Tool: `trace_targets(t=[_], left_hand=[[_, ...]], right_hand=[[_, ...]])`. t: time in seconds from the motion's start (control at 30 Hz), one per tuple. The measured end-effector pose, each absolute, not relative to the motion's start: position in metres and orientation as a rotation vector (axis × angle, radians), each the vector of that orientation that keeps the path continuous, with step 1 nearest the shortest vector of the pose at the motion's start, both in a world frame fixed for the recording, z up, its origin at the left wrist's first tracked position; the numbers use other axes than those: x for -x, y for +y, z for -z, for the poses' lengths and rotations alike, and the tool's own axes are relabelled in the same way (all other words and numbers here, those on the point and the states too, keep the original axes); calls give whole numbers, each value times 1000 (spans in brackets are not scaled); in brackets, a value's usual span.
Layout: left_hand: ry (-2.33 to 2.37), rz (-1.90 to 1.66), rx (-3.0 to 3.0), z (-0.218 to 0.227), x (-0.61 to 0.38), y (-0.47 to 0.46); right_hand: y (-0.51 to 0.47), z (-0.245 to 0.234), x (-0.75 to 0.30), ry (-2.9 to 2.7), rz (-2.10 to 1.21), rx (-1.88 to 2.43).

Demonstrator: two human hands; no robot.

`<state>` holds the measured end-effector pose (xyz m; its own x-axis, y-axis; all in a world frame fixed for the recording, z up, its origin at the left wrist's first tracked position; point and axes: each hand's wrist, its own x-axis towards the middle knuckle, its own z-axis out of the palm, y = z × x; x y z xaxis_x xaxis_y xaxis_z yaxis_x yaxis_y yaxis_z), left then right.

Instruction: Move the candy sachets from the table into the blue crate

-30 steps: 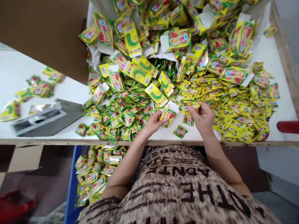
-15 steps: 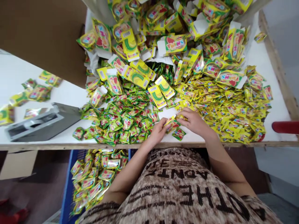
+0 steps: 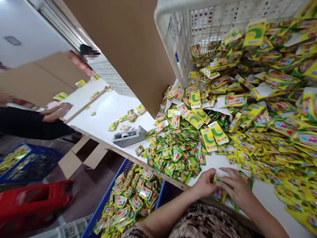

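Note:
In front of my body, at the table's edge, my left hand (image 3: 206,182) pinches a small yellow-green candy carton (image 3: 219,195) with a white upper part. My right hand (image 3: 236,186) has its fingers bent over the same carton from the other side, hiding much of it. Green-and-red candy packets lie partly hidden beneath and beside my right hand. To the left spreads a heap of green candy sachets (image 3: 177,155); to the right, a heap of yellow candy sachets (image 3: 260,155). Two flat yellow cartons (image 3: 213,137) rest just beyond my hands.
A white basket (image 3: 182,49) spills filled cartons onto the table. A grey tape dispenser (image 3: 130,136) stands left, near a large brown cardboard panel (image 3: 123,43). Below the edge is a blue crate (image 3: 119,175) of packets. A co-worker's arm (image 3: 53,114) shows far left.
The view has swung left, bringing in the co-worker, the white basket and a red object on the floor. My hands have come closer together around the carton.

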<state>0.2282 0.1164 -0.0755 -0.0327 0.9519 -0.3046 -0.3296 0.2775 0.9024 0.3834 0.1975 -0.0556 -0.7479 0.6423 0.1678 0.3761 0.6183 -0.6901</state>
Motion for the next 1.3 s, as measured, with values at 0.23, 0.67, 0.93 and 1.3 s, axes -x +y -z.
trace_targets(t=[0.23,0.67,0.93,1.3], left_hand=[[1058,-1217,-410,74,-235,105],[1243,-1202,-718,57,-203,111],[1429,-1254,-920,58,-212,112],[1373,-1348,-1190,56,-211,109]], right_hand=[[191,65,-406,-1731,-1586,1422],[185,52,-388,-1541,-1761,1422],[177,45,-381,-1664,-1536,1273],[163,34,-383,-1811,-1232,1041]])
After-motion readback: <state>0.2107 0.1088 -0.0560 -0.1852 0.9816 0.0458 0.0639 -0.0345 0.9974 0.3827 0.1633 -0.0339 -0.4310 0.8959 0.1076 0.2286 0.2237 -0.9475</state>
